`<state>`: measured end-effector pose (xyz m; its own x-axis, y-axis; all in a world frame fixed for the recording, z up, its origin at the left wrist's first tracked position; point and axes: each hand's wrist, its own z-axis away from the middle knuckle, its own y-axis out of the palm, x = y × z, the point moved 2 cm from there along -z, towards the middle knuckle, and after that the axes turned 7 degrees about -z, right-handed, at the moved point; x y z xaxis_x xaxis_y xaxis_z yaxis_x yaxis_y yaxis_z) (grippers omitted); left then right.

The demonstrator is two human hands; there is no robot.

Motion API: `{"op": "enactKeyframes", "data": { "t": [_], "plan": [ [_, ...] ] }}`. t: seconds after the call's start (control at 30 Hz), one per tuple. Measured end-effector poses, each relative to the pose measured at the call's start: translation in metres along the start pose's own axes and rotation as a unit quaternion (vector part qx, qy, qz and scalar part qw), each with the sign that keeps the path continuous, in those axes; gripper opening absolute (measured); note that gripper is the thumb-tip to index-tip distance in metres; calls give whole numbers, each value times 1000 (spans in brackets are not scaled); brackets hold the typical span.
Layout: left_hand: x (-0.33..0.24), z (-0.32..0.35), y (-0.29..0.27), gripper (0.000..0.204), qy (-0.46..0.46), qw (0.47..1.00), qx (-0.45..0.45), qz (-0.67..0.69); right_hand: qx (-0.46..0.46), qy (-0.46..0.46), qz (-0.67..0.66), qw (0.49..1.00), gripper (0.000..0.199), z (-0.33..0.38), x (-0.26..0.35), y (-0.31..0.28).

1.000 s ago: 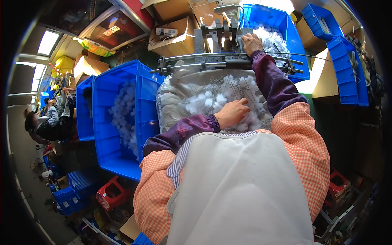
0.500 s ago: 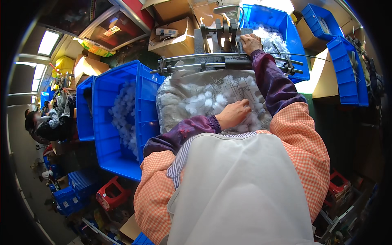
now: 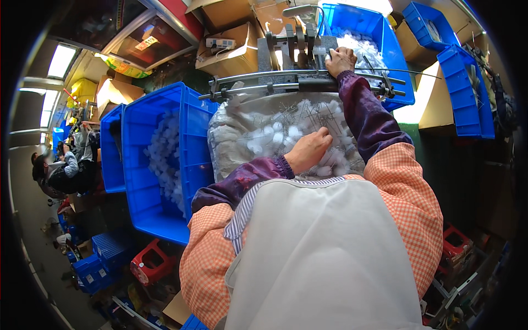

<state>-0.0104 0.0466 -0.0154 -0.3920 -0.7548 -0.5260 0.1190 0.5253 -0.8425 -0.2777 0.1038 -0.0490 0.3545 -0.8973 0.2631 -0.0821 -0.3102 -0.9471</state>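
My left hand point(image 3: 309, 150) hovers over a grey cloth-lined tray point(image 3: 225, 135), its fingers curled together; what they hold, if anything, is hidden. Beneath it lie white fuzzy rounded pieces point(image 3: 275, 133) and a tangle of thin metal wires point(image 3: 319, 116). Farther off, my right hand point(image 3: 341, 60) is closed at the right side of a small metal bench machine point(image 3: 301, 47). Its fingertips are bent down, and their grip cannot be made out. A metal rail point(image 3: 253, 87) runs between the machine and the tray.
A large blue bin point(image 3: 190, 132) with white pieces stands left of the tray. Another blue bin point(image 3: 393, 60) of white pieces is behind my right hand. Cardboard boxes point(image 3: 234, 55) sit behind the machine. A red stool point(image 3: 151, 263) stands at lower left; people sit far left.
My left hand has risen slightly away from me, over the pieces. The right hand has shifted a little to the right, away from the machine's middle.
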Motion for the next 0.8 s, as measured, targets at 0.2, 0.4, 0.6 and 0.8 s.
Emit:
{"op": "enactKeyframes", "data": {
  "t": [0.2,0.4,0.6,0.8],
  "plan": [
    [3,-3,-18,18,-28,998,-53,20,-1,-23,-2,1000,30,2,42,13],
    [6,-2,-38,13,-22,989,-128,71,-4,-32,8,999,29,4,57,13],
    [15,3,-74,13,-70,979,-142,129,13,-29,20,999,32,0,17,4],
    [21,0,-85,14,-96,965,-127,208,69,-20,19,997,30,-26,-21,1]
  ]
}}
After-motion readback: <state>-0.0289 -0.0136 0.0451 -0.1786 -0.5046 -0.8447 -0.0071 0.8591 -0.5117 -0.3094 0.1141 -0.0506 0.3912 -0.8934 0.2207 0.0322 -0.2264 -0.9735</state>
